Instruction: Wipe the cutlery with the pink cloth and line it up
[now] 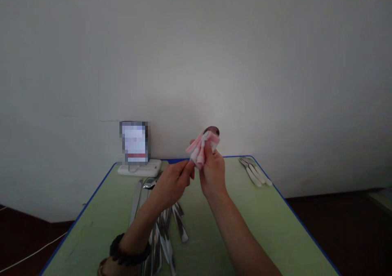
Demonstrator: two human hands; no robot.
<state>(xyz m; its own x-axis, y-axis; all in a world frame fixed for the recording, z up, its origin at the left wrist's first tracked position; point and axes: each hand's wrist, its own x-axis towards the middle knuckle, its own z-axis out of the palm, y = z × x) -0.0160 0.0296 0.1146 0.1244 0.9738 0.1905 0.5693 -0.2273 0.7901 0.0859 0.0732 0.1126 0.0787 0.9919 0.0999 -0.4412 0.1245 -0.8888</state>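
Centre: right hand [212,163] clasping fuzzy pink-white cloth [200,147] round glossy, rounded spoon [215,130]; left hand [174,180] curled beneath (hold hidden, cannot tell). Lower left: slender metal cutlery [180,223].

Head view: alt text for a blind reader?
Right hand grips a pink-and-white cloth around what looks like a spoon bowl; left hand curled against the cloth. Metal cutlery lies on the green table, white-handled cutlery far right, blurred screen far left.
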